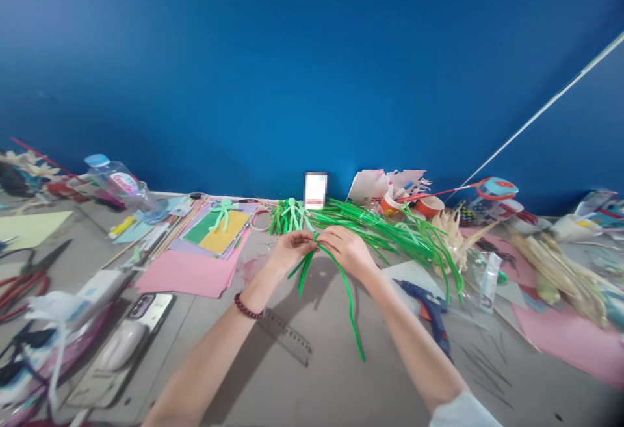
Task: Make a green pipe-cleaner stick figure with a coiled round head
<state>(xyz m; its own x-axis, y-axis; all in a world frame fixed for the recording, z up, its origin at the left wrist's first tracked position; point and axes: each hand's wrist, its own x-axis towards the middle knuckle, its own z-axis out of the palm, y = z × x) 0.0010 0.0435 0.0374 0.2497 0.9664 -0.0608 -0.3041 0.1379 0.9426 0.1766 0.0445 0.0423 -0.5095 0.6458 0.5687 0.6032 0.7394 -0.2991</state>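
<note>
Both my hands meet over the middle of the table, fingers pinched on green pipe cleaners (349,290). My left hand (295,247) grips them from the left, with short bent ends hanging below it. From the right, my right hand (345,248) pinches near the same spot, and one long strand droops down past it toward the table. Where exactly the strands join is hidden by my fingers. Just beyond my hands stand small green pipe cleaner figures (294,214). A large bundle of loose green pipe cleaners (394,233) lies behind and right of my right hand.
A clear ruler (287,339) lies below my left wrist. Right of my right forearm is a blue glue gun (431,310). Pink paper (188,274), a phone (156,307), scissors (29,281) and a bottle (121,183) occupy the left. A small screen (316,190) leans against the blue wall.
</note>
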